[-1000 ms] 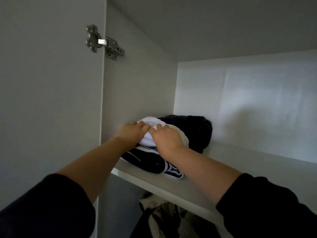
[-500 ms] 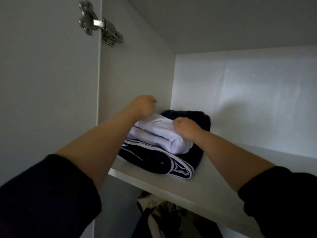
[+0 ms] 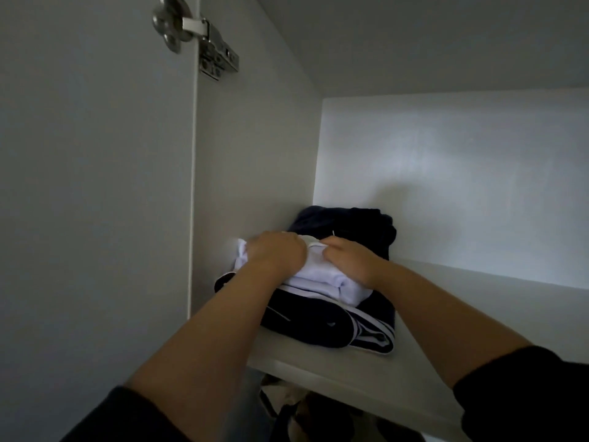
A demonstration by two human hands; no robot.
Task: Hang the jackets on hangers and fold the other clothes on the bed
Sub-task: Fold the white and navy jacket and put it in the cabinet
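Observation:
A folded white garment lies on top of a folded dark navy garment with white stripes at the left end of a wardrobe shelf. Another dark folded garment sits behind them against the back wall. My left hand rests flat on the white garment's left half. On its right half my right hand presses down with bent fingers. The two hands' fingertips nearly meet over the garment's far edge, and they cover most of its top.
The open wardrobe door with a metal hinge stands close on the left. The shelf stretches bare to the right of the pile. Below the shelf edge, hanging clothes show in the dark.
My left hand, raised above the pile half a second ago, has come down onto the white garment. My right hand has shifted left to meet it.

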